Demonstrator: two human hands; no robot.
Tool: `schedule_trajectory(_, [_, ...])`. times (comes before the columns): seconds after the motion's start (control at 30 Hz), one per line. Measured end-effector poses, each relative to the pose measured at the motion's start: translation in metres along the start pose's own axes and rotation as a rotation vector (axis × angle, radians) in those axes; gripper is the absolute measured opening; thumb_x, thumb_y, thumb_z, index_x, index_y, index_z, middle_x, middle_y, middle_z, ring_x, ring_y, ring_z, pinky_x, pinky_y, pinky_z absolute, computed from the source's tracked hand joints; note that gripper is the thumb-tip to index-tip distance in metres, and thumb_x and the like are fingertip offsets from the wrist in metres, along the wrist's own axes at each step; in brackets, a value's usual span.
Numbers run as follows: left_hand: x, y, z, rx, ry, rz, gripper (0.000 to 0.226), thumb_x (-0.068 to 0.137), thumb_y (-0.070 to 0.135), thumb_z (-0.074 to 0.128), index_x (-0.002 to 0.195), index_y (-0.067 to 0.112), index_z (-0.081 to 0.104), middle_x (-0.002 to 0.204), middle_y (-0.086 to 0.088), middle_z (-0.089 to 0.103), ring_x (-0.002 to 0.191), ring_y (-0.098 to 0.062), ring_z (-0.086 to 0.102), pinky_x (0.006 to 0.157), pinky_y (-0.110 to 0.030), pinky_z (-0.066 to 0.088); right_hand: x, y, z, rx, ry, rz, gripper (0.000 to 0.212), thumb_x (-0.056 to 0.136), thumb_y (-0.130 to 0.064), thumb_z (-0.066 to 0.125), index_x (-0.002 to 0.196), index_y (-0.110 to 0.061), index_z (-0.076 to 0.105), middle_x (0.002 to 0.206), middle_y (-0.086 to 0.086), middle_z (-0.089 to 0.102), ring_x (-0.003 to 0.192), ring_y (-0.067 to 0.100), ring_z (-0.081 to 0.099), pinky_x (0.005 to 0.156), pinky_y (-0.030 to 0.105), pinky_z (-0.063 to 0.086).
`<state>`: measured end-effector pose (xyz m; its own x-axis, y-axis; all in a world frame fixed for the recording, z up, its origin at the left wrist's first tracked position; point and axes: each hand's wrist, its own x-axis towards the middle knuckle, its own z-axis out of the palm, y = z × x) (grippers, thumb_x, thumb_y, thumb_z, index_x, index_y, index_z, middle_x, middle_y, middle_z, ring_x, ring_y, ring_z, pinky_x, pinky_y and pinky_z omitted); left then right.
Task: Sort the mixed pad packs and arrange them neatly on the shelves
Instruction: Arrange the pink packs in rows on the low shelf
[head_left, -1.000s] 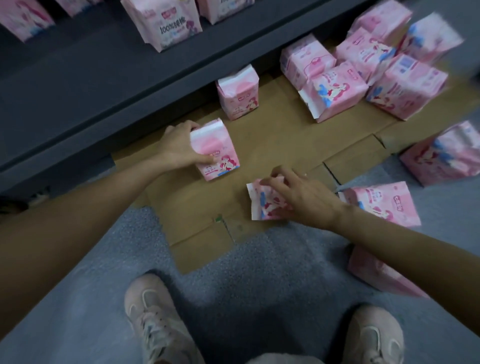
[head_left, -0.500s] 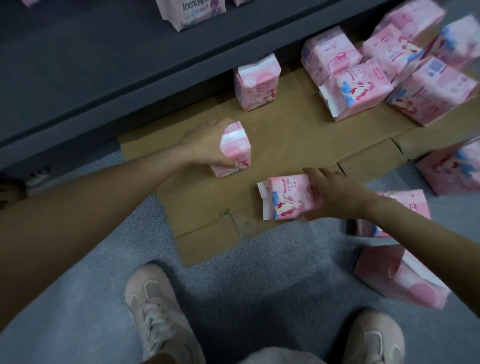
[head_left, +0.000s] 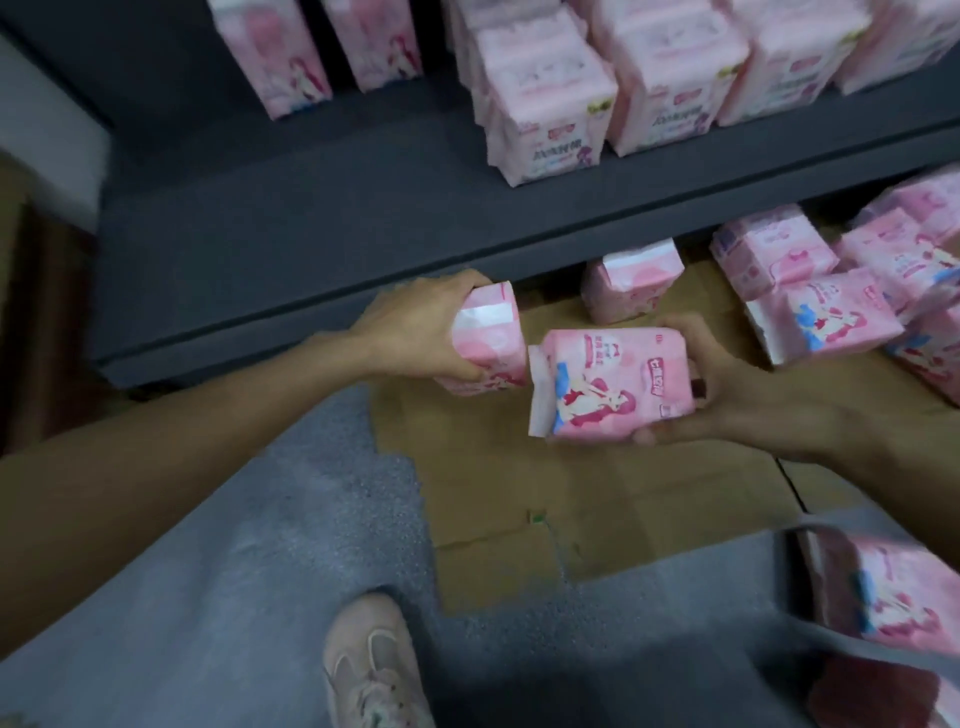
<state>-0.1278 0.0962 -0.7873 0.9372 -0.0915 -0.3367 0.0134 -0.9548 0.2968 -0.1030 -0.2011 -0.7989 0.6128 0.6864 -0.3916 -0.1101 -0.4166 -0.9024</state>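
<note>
At six o'clock a pale shoe (head_left: 371, 670) stands on grey carpet (head_left: 218, 582), with blurred pink packs (head_left: 883, 597) at four o'clock beside the flattened cardboard's (head_left: 597, 499) ragged near edge. Above the bare cardboard middle, the left hand (head_left: 415, 332) grips one pink pack (head_left: 491, 345) and the right hand (head_left: 737, 395) grips a cartoon-printed pack (head_left: 613, 384), the two packs nearly touching. Further, at one o'clock an upright pack (head_left: 631, 283) stands under the dark shelf's (head_left: 311, 249) front lip, loose packs (head_left: 821, 296) crowd two o'clock, and the shelf holds rows of packs (head_left: 571, 104) at twelve, open room leftward.
</note>
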Motion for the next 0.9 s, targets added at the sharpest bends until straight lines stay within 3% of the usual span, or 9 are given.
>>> schedule_trajectory(0.1, [-0.025, -0.038, -0.048, -0.138, 0.188, -0.079, 0.083, 0.056, 0.05, 0.081, 0.129, 0.033, 0.047, 0.119, 0.012, 0.049, 0.106, -0.011, 0.048, 0.084, -0.032, 0.044, 0.051, -0.074, 0.007, -0.176, 0.058, -0.16, 0.071, 0.067, -0.04, 0.076, 0.121, -0.043, 0.029, 0.119, -0.007, 0.055, 0.109, 0.004, 0.057, 0.085, 0.023, 0.052])
schedule_trajectory(0.17, [-0.031, -0.068, -0.078, -0.19, 0.301, -0.115, 0.086, 0.055, 0.05, 0.083, 0.131, 0.032, 0.048, 0.121, 0.008, 0.046, 0.112, -0.01, 0.044, 0.089, -0.025, 0.038, 0.09, -0.115, 0.011, -0.411, 0.124, -0.267, 0.062, 0.075, -0.062, 0.061, 0.123, -0.048, 0.025, 0.127, 0.003, 0.043, 0.118, 0.012, 0.046, 0.097, 0.028, 0.042])
schedule_trajectory(0.23, [-0.023, -0.1, -0.103, -0.169, 0.366, -0.154, 0.089, 0.058, 0.038, 0.087, 0.136, 0.028, 0.046, 0.125, 0.001, 0.045, 0.117, -0.014, 0.043, 0.093, -0.02, 0.032, 0.131, -0.148, 0.012, -0.545, 0.174, -0.335, 0.055, 0.084, -0.058, 0.051, 0.13, -0.041, 0.027, 0.128, 0.006, 0.035, 0.119, 0.015, 0.038, 0.101, 0.027, 0.031])
schedule_trajectory(0.3, [-0.004, -0.133, -0.126, -0.126, 0.421, -0.183, 0.09, 0.06, 0.032, 0.087, 0.139, 0.024, 0.045, 0.129, -0.003, 0.045, 0.12, -0.02, 0.044, 0.099, -0.023, 0.033, 0.173, -0.18, 0.014, -0.685, 0.193, -0.387, 0.058, 0.089, -0.043, 0.057, 0.138, -0.035, 0.027, 0.13, 0.007, 0.031, 0.113, 0.017, 0.042, 0.096, 0.025, 0.032])
schedule_trajectory(0.43, [0.052, -0.183, -0.159, -0.047, 0.466, -0.213, 0.092, 0.062, 0.036, 0.086, 0.14, 0.017, 0.042, 0.134, -0.006, 0.045, 0.124, -0.024, 0.043, 0.102, -0.032, 0.038, 0.256, -0.221, 0.014, -1.051, 0.2, -0.459, 0.098, 0.077, -0.024, 0.077, 0.15, -0.022, 0.012, 0.14, 0.018, 0.027, 0.118, 0.034, 0.045, 0.101, 0.039, 0.038])
schedule_trajectory(0.5, [0.079, -0.2, -0.164, -0.02, 0.466, -0.221, 0.093, 0.061, 0.04, 0.085, 0.14, 0.017, 0.041, 0.135, -0.005, 0.047, 0.124, -0.025, 0.044, 0.1, -0.036, 0.041, 0.294, -0.227, 0.015, -1.154, 0.213, -0.455, 0.103, 0.074, -0.016, 0.079, 0.151, -0.015, 0.009, 0.142, 0.021, 0.033, 0.126, 0.037, 0.04, 0.104, 0.043, 0.036])
schedule_trajectory(0.7, [0.114, -0.23, -0.158, -0.022, 0.49, -0.27, 0.085, 0.074, 0.042, 0.075, 0.145, 0.022, 0.033, 0.143, -0.002, 0.041, 0.132, -0.023, 0.032, 0.102, -0.036, 0.038, 0.358, -0.213, 0.014, -1.192, 0.276, -0.448, 0.082, 0.075, -0.008, 0.075, 0.144, -0.01, 0.031, 0.144, 0.016, 0.038, 0.133, 0.032, 0.035, 0.11, 0.038, 0.028])
schedule_trajectory(0.8, [0.115, -0.234, -0.144, -0.035, 0.564, -0.234, 0.078, 0.083, 0.034, 0.069, 0.148, 0.019, 0.027, 0.149, -0.004, 0.031, 0.139, -0.022, 0.02, 0.104, -0.038, 0.035, 0.376, -0.204, 0.009, -1.2, 0.294, -0.43, 0.081, 0.082, -0.009, 0.068, 0.149, -0.021, 0.024, 0.156, 0.006, 0.023, 0.145, 0.025, 0.015, 0.115, 0.051, 0.017])
schedule_trajectory(0.9, [0.117, -0.24, -0.138, 0.008, 0.6, -0.182, 0.076, 0.088, 0.029, 0.064, 0.15, 0.018, 0.023, 0.158, -0.001, 0.016, 0.145, -0.019, 0.007, 0.111, -0.037, 0.028, 0.385, -0.202, 0.011, -1.312, 0.35, -0.368, 0.072, 0.093, -0.02, 0.055, 0.152, -0.025, 0.013, 0.16, -0.002, 0.009, 0.147, 0.02, 0.002, 0.117, 0.051, 0.002])
